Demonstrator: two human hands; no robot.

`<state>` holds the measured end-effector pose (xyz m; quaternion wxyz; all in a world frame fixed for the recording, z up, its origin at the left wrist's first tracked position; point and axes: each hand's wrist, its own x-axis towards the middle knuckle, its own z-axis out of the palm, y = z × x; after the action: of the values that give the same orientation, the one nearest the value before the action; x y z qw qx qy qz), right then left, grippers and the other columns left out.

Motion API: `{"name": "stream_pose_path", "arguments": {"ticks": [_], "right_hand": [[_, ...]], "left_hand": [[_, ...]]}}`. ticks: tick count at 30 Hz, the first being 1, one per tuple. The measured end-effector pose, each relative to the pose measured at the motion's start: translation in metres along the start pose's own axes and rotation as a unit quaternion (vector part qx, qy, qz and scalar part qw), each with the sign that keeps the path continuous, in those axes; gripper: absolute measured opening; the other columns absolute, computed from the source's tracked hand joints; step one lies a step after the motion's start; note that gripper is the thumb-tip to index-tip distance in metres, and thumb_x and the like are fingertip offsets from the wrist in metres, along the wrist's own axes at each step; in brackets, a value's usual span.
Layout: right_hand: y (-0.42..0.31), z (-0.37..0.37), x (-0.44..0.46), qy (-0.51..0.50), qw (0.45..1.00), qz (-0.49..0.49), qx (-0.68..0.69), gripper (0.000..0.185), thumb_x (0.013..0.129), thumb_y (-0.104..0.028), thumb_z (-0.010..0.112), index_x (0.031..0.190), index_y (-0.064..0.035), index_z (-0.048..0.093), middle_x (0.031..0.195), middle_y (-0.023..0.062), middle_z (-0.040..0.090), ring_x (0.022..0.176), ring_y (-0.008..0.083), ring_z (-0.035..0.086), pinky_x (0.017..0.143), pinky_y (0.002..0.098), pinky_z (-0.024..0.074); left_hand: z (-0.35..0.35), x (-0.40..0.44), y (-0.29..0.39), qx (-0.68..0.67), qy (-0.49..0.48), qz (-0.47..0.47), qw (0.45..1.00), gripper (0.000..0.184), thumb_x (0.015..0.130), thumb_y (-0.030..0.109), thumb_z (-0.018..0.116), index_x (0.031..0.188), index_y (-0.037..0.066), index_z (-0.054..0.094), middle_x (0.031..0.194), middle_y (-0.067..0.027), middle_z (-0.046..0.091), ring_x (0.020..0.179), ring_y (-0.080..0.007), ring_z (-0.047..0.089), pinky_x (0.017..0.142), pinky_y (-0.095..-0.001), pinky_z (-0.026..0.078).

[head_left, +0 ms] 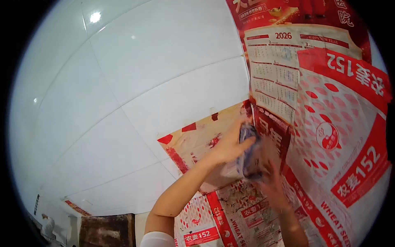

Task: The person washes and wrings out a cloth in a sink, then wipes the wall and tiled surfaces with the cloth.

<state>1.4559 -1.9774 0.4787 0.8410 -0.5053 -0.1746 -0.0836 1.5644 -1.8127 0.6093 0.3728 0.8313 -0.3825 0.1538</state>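
A dark blue, patterned bundle, perhaps cloth, is held up in front of the wall corner; blur hides its exact kind. My left hand grips its upper left side, with the thumb lying across the front. My right hand is at the bundle's lower right, smeared by motion, so its fingers and any contact cannot be made out. Behind my hands are a stained cream and red paper sheet on the tiles and a dark red printed panel.
White tiled wall fills the left and top. A 2026 calendar poster hangs upper right, partly covered by a red-and-white wheat seed sack. More printed sacks lie below my hands. A dark brown panel is at lower left.
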Motion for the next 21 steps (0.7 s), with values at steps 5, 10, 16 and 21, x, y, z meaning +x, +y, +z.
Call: {"name": "stream_pose_path", "arguments": {"ticks": [5, 10, 16, 21], "right_hand": [[-0.036, 0.08, 0.074, 0.034, 0.992, 0.05, 0.111, 0.044, 0.09, -0.01, 0.059, 0.131, -0.0036, 0.045, 0.121, 0.0057, 0.056, 0.11, 0.0143, 0.052, 0.093, 0.0282, 0.043], [-0.075, 0.107, 0.196, 0.06, 0.954, -0.29, -0.039, 0.04, 0.089, -0.01, 0.059, 0.126, 0.0021, 0.048, 0.122, 0.0116, 0.055, 0.112, 0.0219, 0.052, 0.097, 0.0328, 0.0406], [-0.064, 0.148, 0.276, 0.007, 0.678, -0.529, -0.511, 0.071, 0.079, -0.017, 0.065, 0.14, -0.0014, 0.032, 0.151, 0.0237, 0.014, 0.133, 0.0399, 0.032, 0.109, 0.0447, 0.0292], [-0.055, 0.145, 0.316, -0.16, 0.604, -0.444, -0.642, 0.075, 0.077, -0.013, 0.063, 0.143, -0.0291, 0.033, 0.155, 0.0025, 0.019, 0.139, 0.0314, 0.026, 0.109, 0.0423, 0.0304]], "left_hand": [[-0.085, -0.027, 0.024, -0.046, -0.006, -0.101, 0.994, 0.042, 0.092, 0.023, 0.057, 0.13, 0.009, 0.048, 0.115, -0.0037, 0.058, 0.099, -0.0137, 0.057, 0.082, -0.0299, 0.047], [-0.192, -0.042, -0.08, 0.436, 0.374, 0.009, 0.818, 0.049, 0.09, 0.019, 0.055, 0.134, -0.001, 0.042, 0.14, -0.0215, 0.038, 0.131, -0.0352, 0.036, 0.109, -0.0425, 0.027], [-0.191, -0.036, -0.11, 0.607, 0.349, -0.037, 0.713, 0.061, 0.094, 0.028, 0.046, 0.147, 0.007, 0.024, 0.154, -0.0147, 0.019, 0.143, -0.0293, 0.016, 0.115, -0.0457, 0.011], [-0.19, -0.033, -0.114, 0.624, 0.355, -0.045, 0.695, 0.061, 0.094, 0.032, 0.044, 0.147, 0.006, 0.025, 0.154, -0.014, 0.02, 0.143, -0.029, 0.016, 0.116, -0.0443, 0.011]]}}
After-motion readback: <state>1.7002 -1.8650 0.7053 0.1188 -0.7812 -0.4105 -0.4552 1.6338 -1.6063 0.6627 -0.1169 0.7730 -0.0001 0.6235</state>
